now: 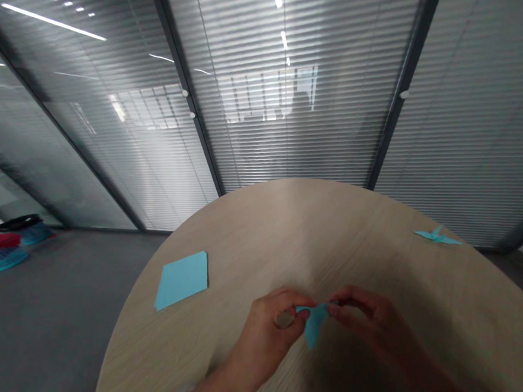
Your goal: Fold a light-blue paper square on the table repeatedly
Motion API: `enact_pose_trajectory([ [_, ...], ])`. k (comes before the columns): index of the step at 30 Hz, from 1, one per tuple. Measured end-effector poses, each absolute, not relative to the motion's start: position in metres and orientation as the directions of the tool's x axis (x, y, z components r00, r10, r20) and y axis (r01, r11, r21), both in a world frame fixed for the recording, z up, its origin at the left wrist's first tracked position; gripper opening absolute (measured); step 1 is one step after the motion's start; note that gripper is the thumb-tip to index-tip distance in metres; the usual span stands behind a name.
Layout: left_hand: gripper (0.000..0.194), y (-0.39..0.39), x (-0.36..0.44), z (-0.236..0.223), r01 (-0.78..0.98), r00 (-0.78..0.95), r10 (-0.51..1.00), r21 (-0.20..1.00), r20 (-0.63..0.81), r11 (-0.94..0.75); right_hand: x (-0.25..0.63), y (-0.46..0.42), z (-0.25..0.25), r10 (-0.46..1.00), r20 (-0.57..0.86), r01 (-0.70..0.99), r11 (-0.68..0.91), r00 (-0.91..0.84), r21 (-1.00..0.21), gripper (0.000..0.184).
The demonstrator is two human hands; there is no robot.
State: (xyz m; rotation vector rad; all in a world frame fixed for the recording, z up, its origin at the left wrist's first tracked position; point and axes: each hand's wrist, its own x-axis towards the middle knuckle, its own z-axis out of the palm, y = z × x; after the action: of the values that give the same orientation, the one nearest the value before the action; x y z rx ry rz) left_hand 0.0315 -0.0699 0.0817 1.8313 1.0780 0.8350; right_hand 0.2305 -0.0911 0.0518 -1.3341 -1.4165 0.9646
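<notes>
Left hand (267, 323) pinches tapering turquoise paper (313, 330).

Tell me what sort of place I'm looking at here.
Probably an office or meeting room: slatted blinds behind glass set in dark frames, strip lights reflected in that glass, and a wood-toned table with a curved edge.

Plenty of room over the far middle of the round pale-wood counter (294, 234)
Bare left hand (264, 324) and right hand (376, 320) clog the near middle; squarish teal paper (183, 280) sits left, spiky folded teal paper (438, 236) far right.
</notes>
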Motion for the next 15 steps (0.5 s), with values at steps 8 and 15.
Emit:
enact_pose_trajectory([
  [8, 0.021, -0.07, 0.031, 0.082, 0.333, 0.36, 0.912, 0.885, 0.199, -0.325, 0.231, -0.094, 0.059, 0.998, 0.064, 0.425, 0.058, 0.0, -0.904, 0.024],
  [15, 0.027, -0.067, 0.031, 0.08, 0.191, 0.247, 0.963, 0.968, 0.111, -0.16, 0.229, -0.097, 0.068, 0.993, 0.06, 0.389, 0.016, 0.101, -0.921, 0.029],
])
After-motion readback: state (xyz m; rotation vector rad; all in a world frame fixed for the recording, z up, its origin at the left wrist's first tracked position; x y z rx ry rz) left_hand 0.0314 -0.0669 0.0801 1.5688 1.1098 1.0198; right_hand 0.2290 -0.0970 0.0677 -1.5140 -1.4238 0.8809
